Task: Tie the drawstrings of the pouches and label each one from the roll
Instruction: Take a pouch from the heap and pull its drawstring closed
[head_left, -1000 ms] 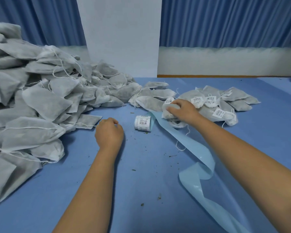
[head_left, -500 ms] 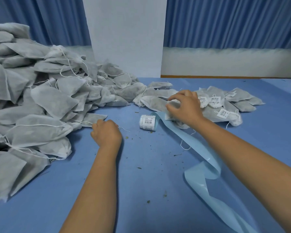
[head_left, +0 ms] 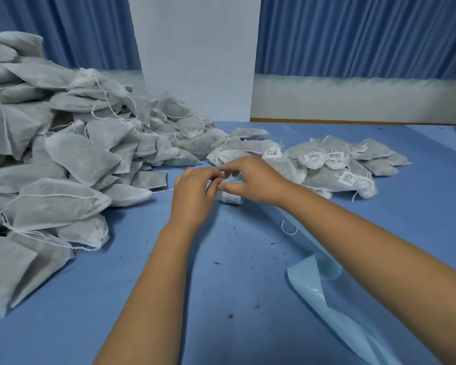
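Label roll [head_left: 232,199] handled at table [head_left: 221,280] centre.
It is gripped by the curled right hand [head_left: 250,180]; left hand [head_left: 195,192] curled alongside, hold cannot be told.

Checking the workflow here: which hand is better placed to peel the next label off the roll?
Likely right. The right hand has thumb and fingers around the roll, while the left hand, beside it, has a pouch's drawstring running into its fingers.
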Action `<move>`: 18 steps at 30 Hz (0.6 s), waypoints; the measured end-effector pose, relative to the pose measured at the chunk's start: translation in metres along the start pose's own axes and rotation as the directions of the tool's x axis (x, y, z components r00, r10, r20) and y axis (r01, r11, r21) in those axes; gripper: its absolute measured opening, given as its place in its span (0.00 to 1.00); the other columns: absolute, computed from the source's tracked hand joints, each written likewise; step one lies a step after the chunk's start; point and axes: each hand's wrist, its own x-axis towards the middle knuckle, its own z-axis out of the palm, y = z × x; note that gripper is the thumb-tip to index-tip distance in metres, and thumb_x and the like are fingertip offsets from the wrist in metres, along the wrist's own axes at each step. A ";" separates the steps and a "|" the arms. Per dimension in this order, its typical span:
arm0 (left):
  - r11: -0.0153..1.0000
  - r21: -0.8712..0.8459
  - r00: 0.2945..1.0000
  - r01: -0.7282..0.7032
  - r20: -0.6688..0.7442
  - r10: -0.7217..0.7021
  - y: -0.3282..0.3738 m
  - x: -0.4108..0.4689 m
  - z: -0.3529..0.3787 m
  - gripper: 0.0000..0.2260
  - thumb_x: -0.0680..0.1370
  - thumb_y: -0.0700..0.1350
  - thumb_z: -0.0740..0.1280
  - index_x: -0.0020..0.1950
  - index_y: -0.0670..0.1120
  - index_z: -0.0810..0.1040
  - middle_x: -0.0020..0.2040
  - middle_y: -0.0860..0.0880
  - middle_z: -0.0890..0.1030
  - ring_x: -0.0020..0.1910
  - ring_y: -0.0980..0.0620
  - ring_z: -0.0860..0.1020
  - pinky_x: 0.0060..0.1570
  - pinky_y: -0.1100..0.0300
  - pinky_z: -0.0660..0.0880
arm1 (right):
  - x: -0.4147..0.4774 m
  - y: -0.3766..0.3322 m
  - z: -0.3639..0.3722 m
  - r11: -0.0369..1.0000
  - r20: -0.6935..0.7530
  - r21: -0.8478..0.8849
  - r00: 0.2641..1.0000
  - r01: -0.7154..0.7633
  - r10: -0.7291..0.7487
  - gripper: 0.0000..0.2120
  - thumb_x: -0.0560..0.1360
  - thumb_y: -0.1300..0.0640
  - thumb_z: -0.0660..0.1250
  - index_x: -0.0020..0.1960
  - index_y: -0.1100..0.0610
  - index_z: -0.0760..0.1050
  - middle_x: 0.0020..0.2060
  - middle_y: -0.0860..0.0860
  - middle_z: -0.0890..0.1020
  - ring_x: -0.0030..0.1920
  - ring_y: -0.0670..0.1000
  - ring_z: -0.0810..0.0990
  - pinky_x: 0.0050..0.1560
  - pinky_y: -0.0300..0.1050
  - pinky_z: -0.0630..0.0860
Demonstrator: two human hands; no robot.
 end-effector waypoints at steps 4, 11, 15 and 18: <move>0.998 -0.055 0.999 -0.029 -0.029 0.028 0.001 0.000 -0.002 0.06 0.79 0.41 0.68 0.51 0.48 0.84 0.47 0.52 0.85 0.45 0.52 0.71 0.54 0.46 0.72 | -0.002 -0.001 -0.002 0.995 -0.008 0.084 0.998 -0.058 0.059 0.08 0.77 0.56 0.69 0.54 0.56 0.83 0.39 0.51 0.84 0.42 0.49 0.80 0.46 0.44 0.73; 0.997 0.049 0.998 -0.054 0.028 0.053 0.000 -0.001 -0.001 0.05 0.79 0.47 0.69 0.51 0.51 0.84 0.46 0.56 0.84 0.46 0.50 0.74 0.52 0.56 0.61 | -0.014 0.010 -0.007 0.974 -0.134 0.201 0.981 -0.109 0.137 0.06 0.76 0.58 0.69 0.42 0.56 0.83 0.33 0.47 0.82 0.30 0.39 0.73 0.34 0.30 0.67; 0.993 0.116 0.999 -0.022 0.040 0.018 -0.011 -0.002 -0.009 0.07 0.80 0.49 0.68 0.53 0.52 0.85 0.49 0.55 0.85 0.46 0.51 0.72 0.51 0.57 0.59 | -0.026 0.023 -0.023 0.916 -0.342 0.376 0.897 -0.142 0.279 0.07 0.76 0.59 0.68 0.40 0.55 0.80 0.33 0.50 0.82 0.32 0.43 0.74 0.38 0.35 0.71; 0.990 0.137 0.997 -0.021 0.075 0.011 -0.013 -0.001 -0.014 0.06 0.79 0.50 0.69 0.50 0.54 0.86 0.53 0.57 0.84 0.49 0.52 0.72 0.61 0.49 0.63 | -0.037 0.034 -0.037 0.902 -0.449 0.412 0.833 -0.128 0.323 0.06 0.76 0.59 0.68 0.42 0.56 0.80 0.33 0.45 0.82 0.32 0.38 0.76 0.38 0.29 0.69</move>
